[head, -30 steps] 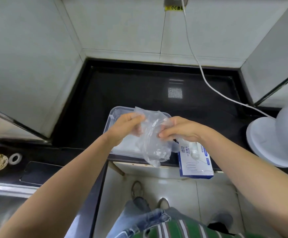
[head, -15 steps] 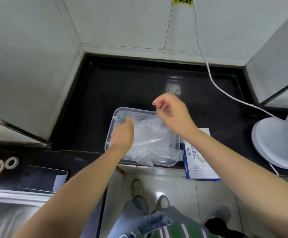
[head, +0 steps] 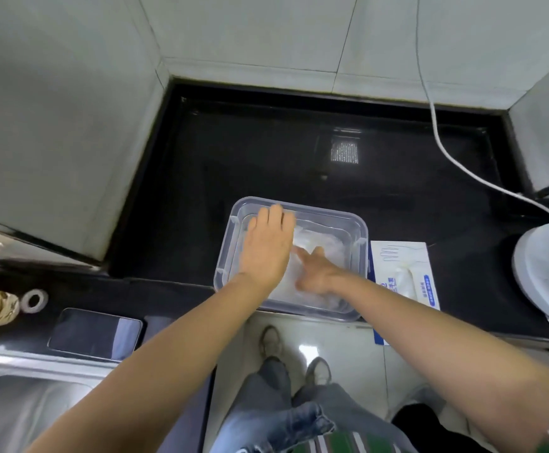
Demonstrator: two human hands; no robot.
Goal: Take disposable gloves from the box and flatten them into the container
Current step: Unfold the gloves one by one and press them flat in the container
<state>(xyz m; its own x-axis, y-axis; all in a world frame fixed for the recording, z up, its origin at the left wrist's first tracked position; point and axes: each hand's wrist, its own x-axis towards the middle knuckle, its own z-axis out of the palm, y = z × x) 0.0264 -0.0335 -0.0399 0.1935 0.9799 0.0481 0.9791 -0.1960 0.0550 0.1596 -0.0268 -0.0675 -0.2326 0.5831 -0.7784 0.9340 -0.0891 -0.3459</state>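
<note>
A clear plastic container (head: 358, 223) stands at the front edge of the black counter. Thin transparent gloves (head: 325, 246) lie inside it. My left hand (head: 266, 246) lies flat, fingers straight, over the container's left half, pressing down on the gloves. My right hand (head: 315, 273) reaches into the container from the right with fingers spread, touching the gloves beside the left hand. The white and blue glove box (head: 404, 273) lies just right of the container, its opening facing up with a glove showing.
A white round appliance (head: 544, 276) and its cable (head: 440, 142) occupy the right of the black counter (head: 266, 158). A phone (head: 95, 333) and a tape roll (head: 34, 300) lie left, near a steel sink (head: 14, 407). Tiled walls enclose the back.
The gloves went from held up in both hands to lying in the container. My left hand flattened onto them, and my right hand came down from above the far rim into the container.
</note>
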